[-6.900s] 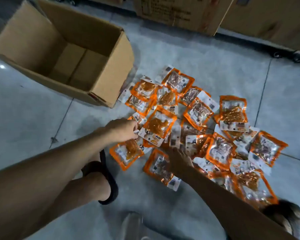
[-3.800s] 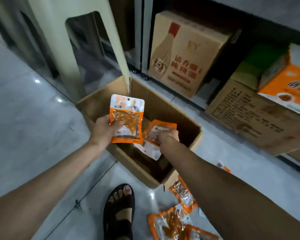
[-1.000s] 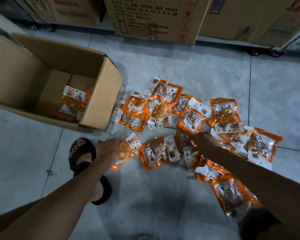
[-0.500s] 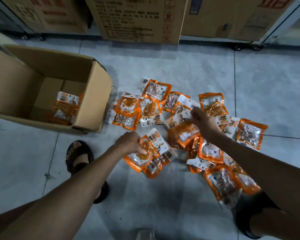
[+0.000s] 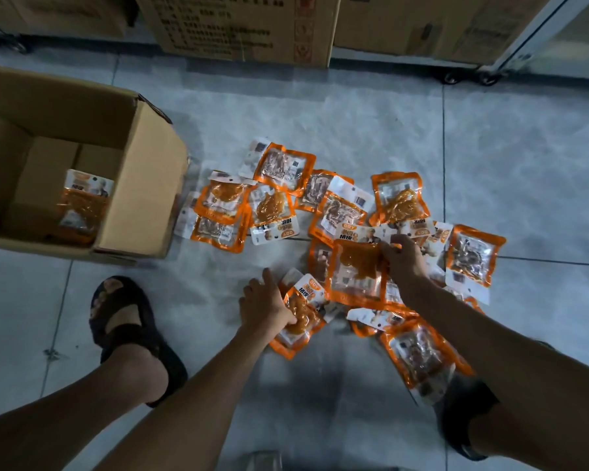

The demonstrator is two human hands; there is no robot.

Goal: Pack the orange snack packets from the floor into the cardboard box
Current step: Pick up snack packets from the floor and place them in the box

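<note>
Glossy orange snack packets on floor, one newly pinched in each hand: left hand, right hand.

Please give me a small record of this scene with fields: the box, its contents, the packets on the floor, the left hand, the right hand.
box: open cardboard box, on the floor at left
contents: packets in the box, exact number unclear
floor pile: many orange packets, overlapping, right of the box
left hand: left hand gripping a packet at the pile's near edge
right hand: right hand holding a larger packet by its edge
</note>
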